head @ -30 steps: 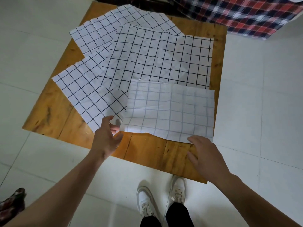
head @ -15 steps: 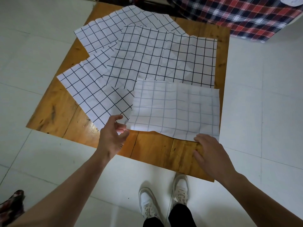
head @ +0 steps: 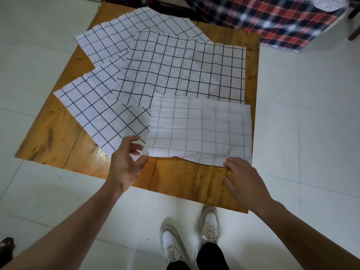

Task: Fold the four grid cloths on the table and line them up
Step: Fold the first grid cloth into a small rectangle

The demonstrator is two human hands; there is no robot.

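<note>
Four white grid cloths lie overlapping on a low wooden table (head: 58, 137). The nearest cloth (head: 200, 131) is folded in half, with its faint grid side up, at the near right. Behind it a large cloth (head: 181, 69) lies spread flat. Another cloth (head: 97, 108) lies at the left and one more (head: 120, 34) at the far left. My left hand (head: 124, 164) is at the folded cloth's near left corner, fingers apart. My right hand (head: 243, 178) lies flat with its fingertips on the near right edge.
A red, blue and white plaid fabric (head: 272, 18) hangs beyond the table's far right corner. White floor tiles surround the table. My white shoes (head: 209, 221) stand just in front of its near edge. A dark object (head: 5, 248) sits at the bottom left.
My left hand's fingers have spread a little at the folded cloth's corner. My right hand stays at the near right edge. The cloths have not moved.
</note>
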